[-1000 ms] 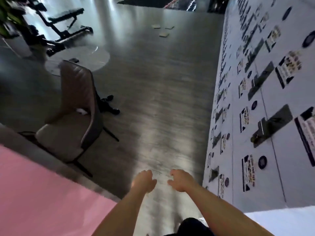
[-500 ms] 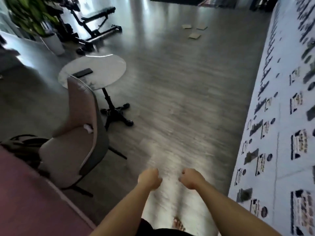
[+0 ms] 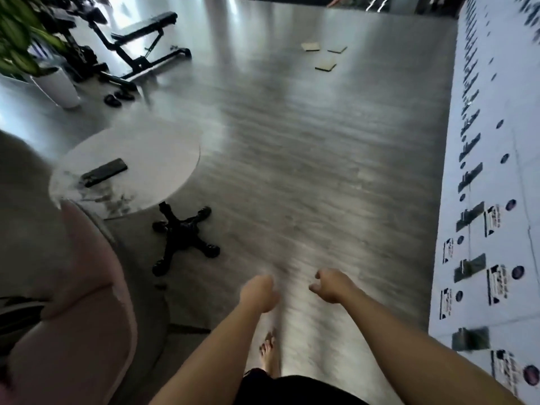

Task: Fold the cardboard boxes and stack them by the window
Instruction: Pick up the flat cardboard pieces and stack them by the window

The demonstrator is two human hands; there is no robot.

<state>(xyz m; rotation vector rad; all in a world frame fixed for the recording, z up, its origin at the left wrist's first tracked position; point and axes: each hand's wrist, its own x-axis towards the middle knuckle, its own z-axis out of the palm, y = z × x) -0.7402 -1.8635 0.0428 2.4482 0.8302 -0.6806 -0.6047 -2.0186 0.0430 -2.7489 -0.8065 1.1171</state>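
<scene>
Hands (image 3: 258, 293) (image 3: 331, 286) empty, apparently three cardboard pieces (image 3: 325, 65) far off.

Left of the hands stands a round white table (image 3: 163, 147) bearing a dark phone (image 3: 104, 172), with a pink chair (image 3: 73, 302) nearer, while a potted plant (image 3: 26, 45) and a black weight bench (image 3: 140, 45) sit far beyond.

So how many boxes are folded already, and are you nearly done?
No folded box shows, and no stack by a window either. Three flat cardboard pieces lie far off on the floor. In hand: nothing. The left hand and right hand are loosely curled and empty, held out in front. A bare foot is on the floor. Fetching, folding and stacking all look left.
</scene>
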